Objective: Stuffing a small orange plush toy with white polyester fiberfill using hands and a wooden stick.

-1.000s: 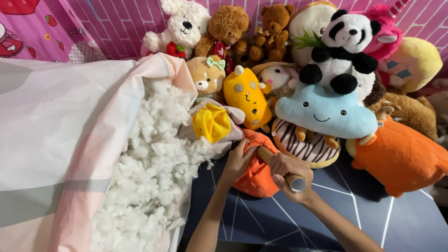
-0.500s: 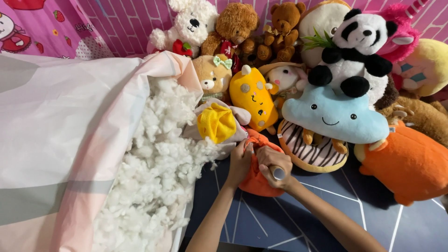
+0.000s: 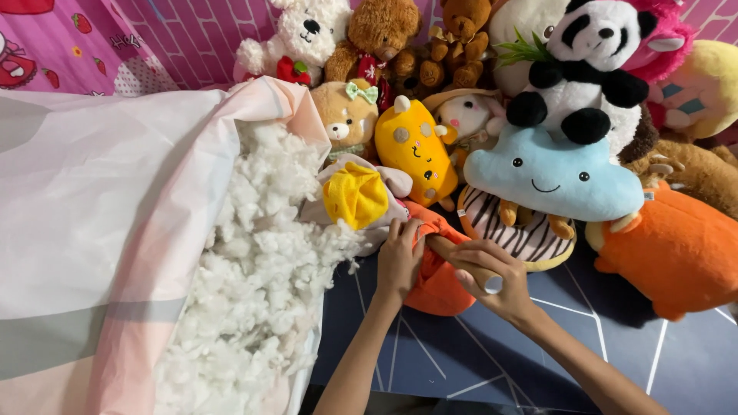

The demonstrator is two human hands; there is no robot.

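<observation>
An orange plush toy (image 3: 440, 288) lies on the dark blue mat (image 3: 477, 361) in front of me. My left hand (image 3: 400, 260) presses flat on its left side with fingers spread over the fabric. My right hand (image 3: 490, 278) grips a thin stick-like tool, its pale end showing by the thumb, with the tool pushed into the orange plush. A pile of loose white stuffing (image 3: 257, 269) spills from a large pink and white fabric bag (image 3: 100, 230) just left of my hands.
Several plush toys crowd the back: a blue cloud (image 3: 550, 177), a panda (image 3: 588, 69), a yellow toy (image 3: 415, 150), a white bear (image 3: 304, 38), brown bears (image 3: 384, 34), and a big orange plush (image 3: 676, 250) at right. A pink patterned wall (image 3: 84, 46) stands behind.
My right hand has shifted slightly, working the tool deeper into the orange plush. My left hand stays on the toy. The view has tilted down a little.
</observation>
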